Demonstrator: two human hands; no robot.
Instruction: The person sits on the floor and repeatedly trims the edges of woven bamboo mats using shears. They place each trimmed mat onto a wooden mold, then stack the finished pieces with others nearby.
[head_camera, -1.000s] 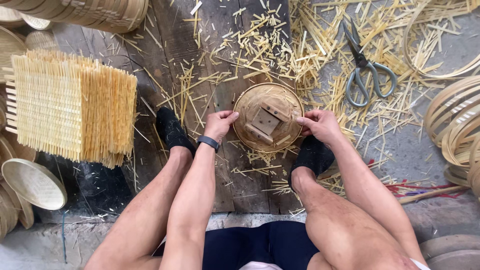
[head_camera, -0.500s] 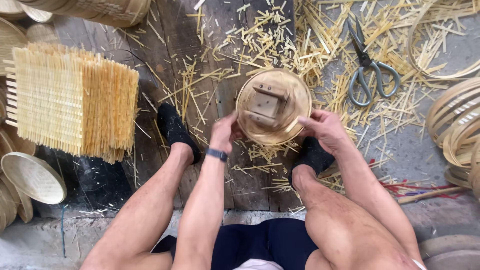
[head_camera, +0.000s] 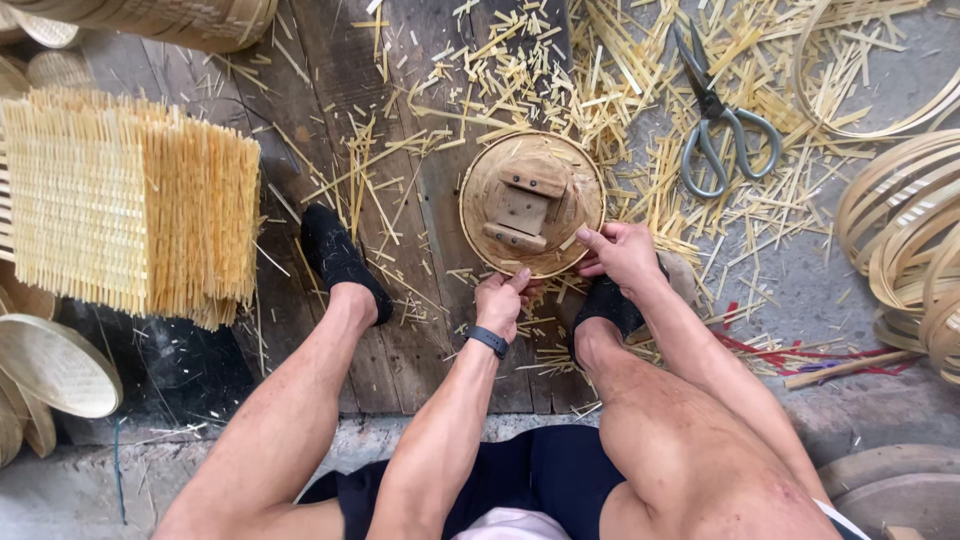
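Note:
A round woven bamboo tray (head_camera: 487, 196) with a square wooden block (head_camera: 522, 208) fixed on its upturned face lies on dark wooden boards (head_camera: 420, 330) between my feet. My left hand (head_camera: 502, 302), a dark band on its wrist, grips the tray's near rim. My right hand (head_camera: 618, 254) holds the rim at the lower right, fingers curled over the edge. Both hands are pressed to the tray's bamboo edge.
A block of stacked woven bamboo mats (head_camera: 130, 210) stands at the left. Grey scissors (head_camera: 722, 122) lie at the upper right among scattered bamboo offcuts (head_camera: 520, 80). Coiled bamboo strips (head_camera: 900, 240) sit at the right, finished round trays (head_camera: 55, 365) at the lower left.
The tray has been turned between my hands, so the wooden block sits at a new angle. Both hands have slid round to the near rim, closer together.

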